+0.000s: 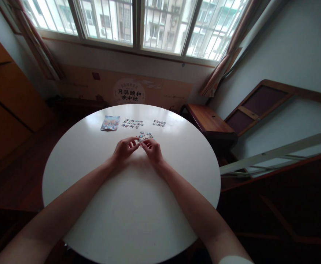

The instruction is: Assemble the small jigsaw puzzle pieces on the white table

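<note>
My left hand (125, 147) and my right hand (152, 149) meet over the white round table, fingertips nearly touching. Both are closed in a pinch at a jigsaw puzzle piece (140, 144), which the fingers mostly cover. Just beyond the fingertips lies a loose pile of puzzle pieces (146, 136), partly hidden by my hands. Farther back, more pieces (133, 123) are spread out in rough rows. To the right of them sits a smaller group of pieces (159, 123), also in rows. A colourful picture sheet or packet (110, 123) lies left of the rows.
The white tabletop (133, 205) carries all of these things. Behind its right edge stands a wooden stool or bench (211, 118). Barred windows (164, 25) and a low wall poster (155, 86) are beyond the table. Wooden cabinets (6, 91) stand at the left.
</note>
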`<state>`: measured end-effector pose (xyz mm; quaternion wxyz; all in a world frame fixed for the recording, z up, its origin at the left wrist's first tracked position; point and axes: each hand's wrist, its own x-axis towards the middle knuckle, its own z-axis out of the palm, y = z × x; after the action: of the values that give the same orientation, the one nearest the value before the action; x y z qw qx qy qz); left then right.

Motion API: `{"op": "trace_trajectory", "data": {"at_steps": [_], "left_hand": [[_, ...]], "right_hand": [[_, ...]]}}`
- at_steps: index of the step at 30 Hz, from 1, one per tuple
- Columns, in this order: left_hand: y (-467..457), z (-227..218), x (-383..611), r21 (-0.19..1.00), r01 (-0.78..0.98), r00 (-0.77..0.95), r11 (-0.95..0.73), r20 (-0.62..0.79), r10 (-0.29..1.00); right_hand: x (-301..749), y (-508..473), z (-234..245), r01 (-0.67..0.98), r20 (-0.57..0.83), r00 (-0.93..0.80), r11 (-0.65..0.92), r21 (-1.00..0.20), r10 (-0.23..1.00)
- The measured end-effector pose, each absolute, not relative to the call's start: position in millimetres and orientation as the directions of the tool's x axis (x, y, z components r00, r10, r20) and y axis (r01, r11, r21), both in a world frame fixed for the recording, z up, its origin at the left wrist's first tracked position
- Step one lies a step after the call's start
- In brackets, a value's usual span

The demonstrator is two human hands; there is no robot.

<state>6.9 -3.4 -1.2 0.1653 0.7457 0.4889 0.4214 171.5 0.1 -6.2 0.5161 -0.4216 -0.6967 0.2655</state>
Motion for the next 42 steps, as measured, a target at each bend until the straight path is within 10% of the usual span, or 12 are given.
{"op": "trace_trajectory", "data": {"at_steps": [42], "left_hand": [[-1.5,-4.3,7.5,0.669,0.575,0.178,-0.471,0.459,0.87]], "right_hand": [[171.4,-0.2,-5.3,0.295,0.499,-0.113,0.508,-0.809,0.859]]}}
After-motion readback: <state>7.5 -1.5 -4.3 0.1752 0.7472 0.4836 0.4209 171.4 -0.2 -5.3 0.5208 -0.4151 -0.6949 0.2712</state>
